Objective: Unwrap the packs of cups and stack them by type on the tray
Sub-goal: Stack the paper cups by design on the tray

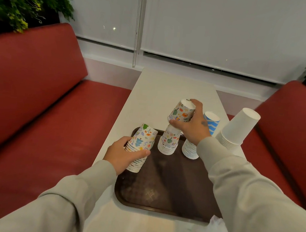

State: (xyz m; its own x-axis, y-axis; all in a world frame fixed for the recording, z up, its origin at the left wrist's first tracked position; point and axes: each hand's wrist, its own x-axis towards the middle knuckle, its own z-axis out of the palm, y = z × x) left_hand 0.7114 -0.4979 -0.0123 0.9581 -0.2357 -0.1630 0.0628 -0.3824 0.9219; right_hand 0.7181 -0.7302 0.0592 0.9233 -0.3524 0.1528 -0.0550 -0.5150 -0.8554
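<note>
I see a white table (160, 87) running away from me. Directly on it sit a dark brown tray (170, 190), a stack of upturned plain white cups (239, 126) just beside the tray's right edge, and crumpled clear wrapping (214, 230) nearest me.

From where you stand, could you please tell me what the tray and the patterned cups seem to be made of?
The tray: probably hard plastic, dark brown, with a textured crosshatch surface that catches light. The patterned cups: apparently paper, matte white with printed doodles and thin rolled rims showing in the stack.
</note>
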